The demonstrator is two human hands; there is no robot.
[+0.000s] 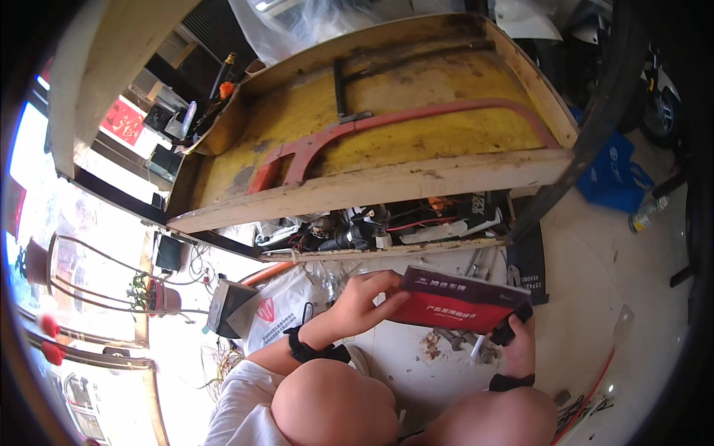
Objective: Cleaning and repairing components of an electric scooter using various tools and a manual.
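Note:
A dark and red booklet [460, 303] is held up in front of my bare knees, tilted, its printed cover in sight. My left hand [364, 301] pinches its left edge between thumb and fingers. At its lower right corner, my right hand [522, 343] is closed around a small black object [509, 330], whose kind I cannot make out. That object overlaps the booklet's corner; whether the right fingers also grip the booklet is hidden. A short white stick [478, 346] shows just left of the right hand. Black bands circle both wrists.
Ahead stands a wooden workbench [372, 182] with a raised rim, a red hacksaw-like frame [416, 111] on its yellow top. A shelf below holds tangled wires and parts [364, 227]. A blue bag [613, 175] and glass bottle [647, 215] are at right, a potted plant [162, 297] at left.

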